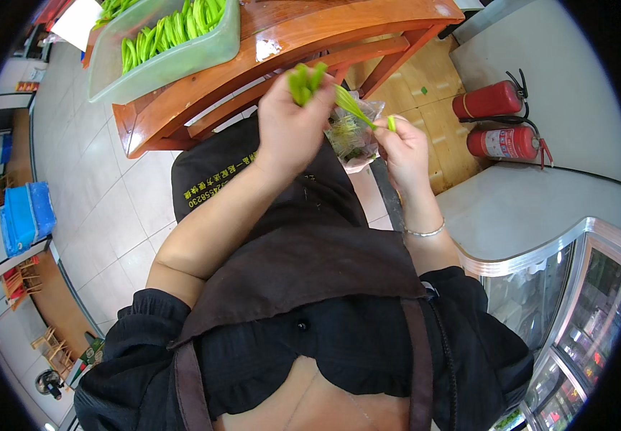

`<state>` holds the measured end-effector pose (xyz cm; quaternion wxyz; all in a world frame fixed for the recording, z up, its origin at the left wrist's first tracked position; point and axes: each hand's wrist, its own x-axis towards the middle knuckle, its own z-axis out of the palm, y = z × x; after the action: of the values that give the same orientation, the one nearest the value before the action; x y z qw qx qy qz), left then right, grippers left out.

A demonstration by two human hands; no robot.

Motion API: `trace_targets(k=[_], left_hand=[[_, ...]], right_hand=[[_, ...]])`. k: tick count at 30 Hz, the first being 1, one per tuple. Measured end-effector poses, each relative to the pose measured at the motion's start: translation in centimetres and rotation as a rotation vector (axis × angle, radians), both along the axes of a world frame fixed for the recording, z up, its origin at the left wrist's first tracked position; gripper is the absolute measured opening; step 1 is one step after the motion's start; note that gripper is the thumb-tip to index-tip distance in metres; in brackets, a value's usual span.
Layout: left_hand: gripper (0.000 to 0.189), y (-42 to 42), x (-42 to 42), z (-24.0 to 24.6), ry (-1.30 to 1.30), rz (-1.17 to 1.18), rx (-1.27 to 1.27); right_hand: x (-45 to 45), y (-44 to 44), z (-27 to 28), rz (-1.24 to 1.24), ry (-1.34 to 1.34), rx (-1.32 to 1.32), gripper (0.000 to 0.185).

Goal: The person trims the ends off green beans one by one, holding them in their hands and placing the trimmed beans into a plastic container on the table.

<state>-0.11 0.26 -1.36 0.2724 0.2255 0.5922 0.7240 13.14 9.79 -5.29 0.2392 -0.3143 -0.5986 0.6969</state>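
Note:
My left hand (291,126) is closed round a bunch of slender green vegetables (302,85), blurred by motion. Their thin lighter ends (354,109) stretch out on the right towards my right hand (405,148). There the right thumb and fingers pinch the tips, and a short green piece (391,123) shows between the fingers. Below and between both hands stands an open clear plastic bag (352,137) holding thin pale trimmings. On the table, a translucent plastic bin (165,83) holds many similar green vegetables (181,27) laid side by side.
The wooden table (267,32) has a curved edge just beyond my left hand. Two red fire extinguishers (488,99) lie at the right near a grey counter (526,204) and a glass display case (553,301). A dark apron (310,264) covers my lap. Blue crates (27,218) stand far left.

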Motion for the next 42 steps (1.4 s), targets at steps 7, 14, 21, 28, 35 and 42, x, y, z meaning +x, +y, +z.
trace_targets(k=[7, 14, 21, 28, 35, 42], left_hand=[[0.01, -0.1, -3.7, -2.8, -0.397, 0.05, -0.04], [0.011, 0.1, -1.5, -3.0, -0.308, -0.205, -0.197], [0.019, -0.1, 0.0, -2.1, -0.394, -0.34, -0.155], [0.018, -0.8, 0.0, -3.2, -0.342, -0.552, -0.326], [0.013, -0.7, 0.3, -1.9, -0.442, -0.469, -0.276], [0.01, -0.6, 0.6, -1.8, -0.332, -0.483, -0.21]], right_hand=[[1.4, 0.8, -0.5, -0.037, 0.042, 0.359, 0.008], [0.8, 1.4, -2.8, -0.04, -0.124, 0.058, 0.012], [-1.6, -0.4, 0.4, 0.13, 0.061, -0.345, 0.029], [-2.9, -1.1, 1.3, -0.048, 0.168, -0.174, 0.033], [-2.4, 0.0, 1.2, -0.226, 0.272, -0.192, 0.039], [-2.0, -0.7, 0.9, -0.159, 0.238, -0.276, 0.046]])
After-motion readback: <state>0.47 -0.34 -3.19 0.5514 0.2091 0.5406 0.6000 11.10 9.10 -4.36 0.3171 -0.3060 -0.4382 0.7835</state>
